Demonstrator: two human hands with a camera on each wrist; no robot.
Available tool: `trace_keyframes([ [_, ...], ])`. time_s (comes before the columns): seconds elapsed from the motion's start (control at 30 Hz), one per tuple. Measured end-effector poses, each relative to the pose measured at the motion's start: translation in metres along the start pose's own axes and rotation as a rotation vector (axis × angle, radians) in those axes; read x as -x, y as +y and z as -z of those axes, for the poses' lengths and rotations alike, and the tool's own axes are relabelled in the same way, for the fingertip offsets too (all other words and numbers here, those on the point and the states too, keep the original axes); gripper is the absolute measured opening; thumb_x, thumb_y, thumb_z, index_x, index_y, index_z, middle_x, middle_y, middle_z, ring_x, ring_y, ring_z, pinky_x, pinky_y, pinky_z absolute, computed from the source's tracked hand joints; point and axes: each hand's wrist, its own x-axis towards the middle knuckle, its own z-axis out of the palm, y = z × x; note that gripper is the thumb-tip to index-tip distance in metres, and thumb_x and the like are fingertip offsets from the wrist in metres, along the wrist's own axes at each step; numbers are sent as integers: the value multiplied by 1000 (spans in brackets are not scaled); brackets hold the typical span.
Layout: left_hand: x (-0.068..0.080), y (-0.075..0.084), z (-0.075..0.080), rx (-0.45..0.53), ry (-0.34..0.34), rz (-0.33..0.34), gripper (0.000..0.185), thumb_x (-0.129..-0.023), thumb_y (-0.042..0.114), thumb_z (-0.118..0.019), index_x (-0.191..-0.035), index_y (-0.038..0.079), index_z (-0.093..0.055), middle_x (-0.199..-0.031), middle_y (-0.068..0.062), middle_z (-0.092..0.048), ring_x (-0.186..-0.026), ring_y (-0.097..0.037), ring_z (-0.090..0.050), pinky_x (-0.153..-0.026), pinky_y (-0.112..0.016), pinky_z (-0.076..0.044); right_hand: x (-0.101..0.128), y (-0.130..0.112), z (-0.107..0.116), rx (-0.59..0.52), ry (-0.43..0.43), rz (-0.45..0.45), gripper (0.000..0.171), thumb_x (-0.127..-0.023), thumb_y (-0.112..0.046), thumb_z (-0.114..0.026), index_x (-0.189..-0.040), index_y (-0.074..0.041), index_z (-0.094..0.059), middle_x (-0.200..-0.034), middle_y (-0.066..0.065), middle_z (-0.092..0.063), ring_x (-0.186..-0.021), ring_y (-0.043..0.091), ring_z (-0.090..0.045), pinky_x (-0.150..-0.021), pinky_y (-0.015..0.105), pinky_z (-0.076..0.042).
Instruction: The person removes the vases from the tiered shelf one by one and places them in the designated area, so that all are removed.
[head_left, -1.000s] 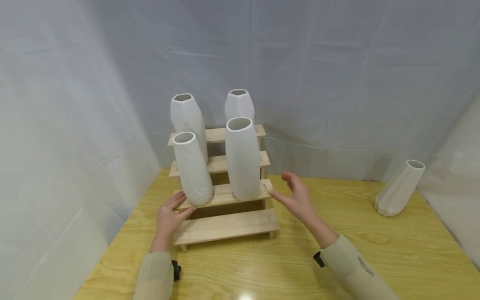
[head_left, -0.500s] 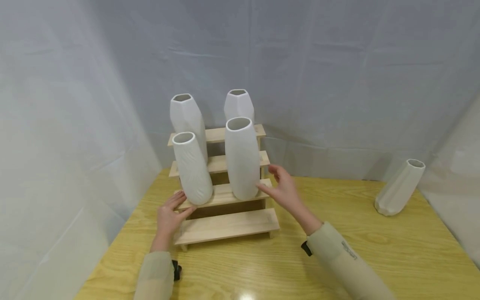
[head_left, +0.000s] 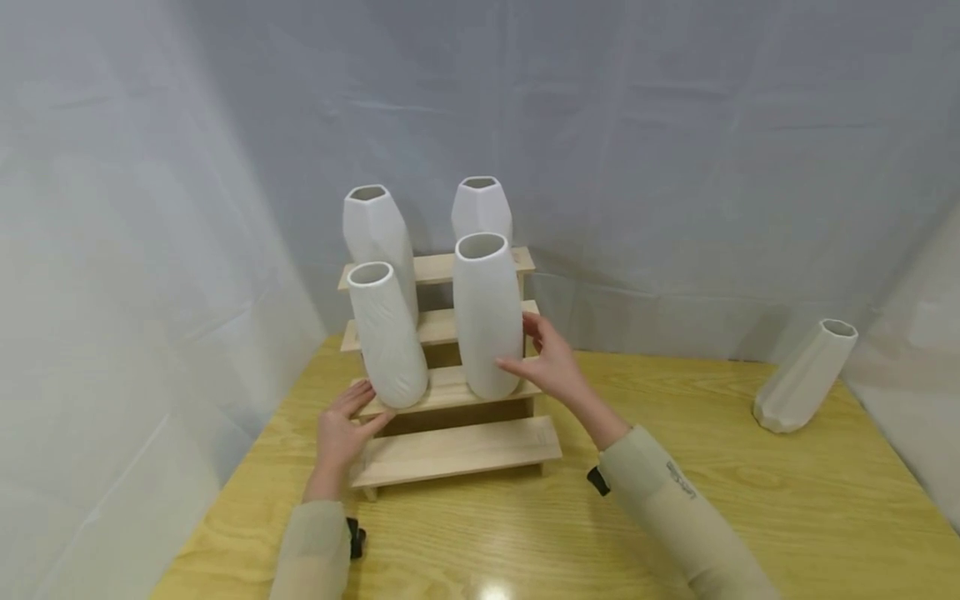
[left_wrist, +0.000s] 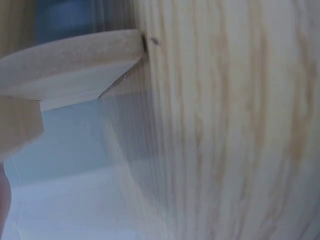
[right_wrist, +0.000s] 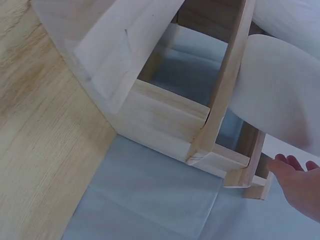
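On the third tier of a light wooden stepped stand [head_left: 457, 454] stand two white vases: a textured vase [head_left: 390, 350] on the left and a smooth oval vase [head_left: 486, 325] on the right. My left hand [head_left: 341, 433] holds the left end of that tier, thumb at the front edge, fingertips close to the textured vase's base. The right hand [head_left: 553, 362] is at the oval vase's lower right side, its thumb in front and its fingers apart from the thumb. In the right wrist view, the right hand [right_wrist: 302, 187] appears just beside the vase [right_wrist: 280, 95]; contact is unclear.
Behind stand two faceted white vases, a left one [head_left: 378, 242] and a right one [head_left: 480, 207], on upper tiers. Another faceted vase [head_left: 804, 379] is far right on the wooden table [head_left: 675, 467]. A pale cloth [head_left: 637, 167] hangs at the back and sides.
My right hand has moved left and slightly up, from the right end of the stand's third tier to the oval vase's side. The left hand and the vases have stayed put.
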Motion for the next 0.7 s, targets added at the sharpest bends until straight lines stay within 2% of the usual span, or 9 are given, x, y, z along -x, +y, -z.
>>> trace_keyframes([
  [0.43, 0, -3, -2, -6, 21, -40, 48, -59, 10, -81, -100, -6, -63, -110, -17, -59, -106, -32, -52, -93, -44, -39, -6, -13, -2, -31, -24, 32, 84, -67, -25, -78, -133, -4, -30, -127, 11, -43, -116, 23, -40, -102, 39, -29],
  [0.7, 0, 0, -1, 0, 18, -24, 47, -59, 9, -81, -100, -6, -63, -109, -18, -59, -106, -33, -52, -93, -45, -38, -11, -9, -6, -101, -33, 11, 83, -66, -21, -79, -131, -5, -30, -124, 10, -44, -111, 24, -45, -94, 40, -39],
])
